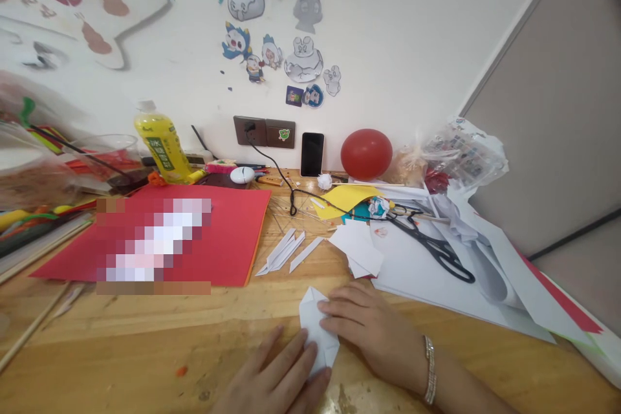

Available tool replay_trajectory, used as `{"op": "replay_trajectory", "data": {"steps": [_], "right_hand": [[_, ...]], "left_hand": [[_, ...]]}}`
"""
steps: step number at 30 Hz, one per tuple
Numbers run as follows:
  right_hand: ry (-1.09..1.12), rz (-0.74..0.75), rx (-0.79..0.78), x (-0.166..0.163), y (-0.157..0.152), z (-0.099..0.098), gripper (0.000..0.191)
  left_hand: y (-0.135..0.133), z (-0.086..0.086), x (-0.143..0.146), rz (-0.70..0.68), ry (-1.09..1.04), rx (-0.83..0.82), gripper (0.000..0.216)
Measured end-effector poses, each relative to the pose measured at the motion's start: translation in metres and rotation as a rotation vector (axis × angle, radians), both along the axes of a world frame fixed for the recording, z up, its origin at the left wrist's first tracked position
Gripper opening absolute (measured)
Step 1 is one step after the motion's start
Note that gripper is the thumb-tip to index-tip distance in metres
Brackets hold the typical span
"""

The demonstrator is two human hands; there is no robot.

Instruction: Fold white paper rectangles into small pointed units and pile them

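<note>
A small folded piece of white paper [314, 323] lies on the wooden table [145, 349] near its front edge. My right hand [373, 330], with a bracelet on the wrist, presses flat on the paper's right side. My left hand [276, 378] lies on the paper's lower left edge, fingers pointing up and right. Both hands rest on the paper with fingers together and flat. Several narrow folded white paper strips [286, 251] lie just beyond the hands.
A large red sheet [233, 233] covers the left middle. Black scissors [439, 249] lie on white sheets [417, 275] at right. At the wall stand a yellow bottle [162, 145], a phone [312, 154], a red balloon [366, 153]; a black cable [286, 184] crosses the table.
</note>
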State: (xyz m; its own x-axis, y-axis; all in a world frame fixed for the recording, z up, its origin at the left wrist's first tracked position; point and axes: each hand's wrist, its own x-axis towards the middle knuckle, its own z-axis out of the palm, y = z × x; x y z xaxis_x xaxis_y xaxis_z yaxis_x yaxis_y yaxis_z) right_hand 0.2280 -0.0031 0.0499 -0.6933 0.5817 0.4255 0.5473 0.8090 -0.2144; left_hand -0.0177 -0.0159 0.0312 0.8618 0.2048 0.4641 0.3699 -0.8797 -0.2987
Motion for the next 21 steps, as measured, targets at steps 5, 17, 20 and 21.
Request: {"op": "replay_trajectory", "data": {"steps": [5,17,20,21], "right_hand": [[0.026,0.010,0.083,-0.003,-0.004,0.004,0.027],[-0.030,0.007,0.025,-0.012,-0.009,0.006,0.027],[-0.027,-0.017,0.010,-0.009,-0.008,0.003,0.026],[-0.017,-0.031,-0.007,-0.009,-0.009,0.003,0.027]], "left_hand": [[-0.001,0.008,0.001,0.049,0.099,0.033,0.026],[0.007,-0.011,0.007,0.007,0.002,0.057,0.022],[0.008,-0.033,0.009,0.034,-0.145,0.162,0.022],[0.007,-0.038,0.009,0.068,-0.124,0.176,0.022]]}}
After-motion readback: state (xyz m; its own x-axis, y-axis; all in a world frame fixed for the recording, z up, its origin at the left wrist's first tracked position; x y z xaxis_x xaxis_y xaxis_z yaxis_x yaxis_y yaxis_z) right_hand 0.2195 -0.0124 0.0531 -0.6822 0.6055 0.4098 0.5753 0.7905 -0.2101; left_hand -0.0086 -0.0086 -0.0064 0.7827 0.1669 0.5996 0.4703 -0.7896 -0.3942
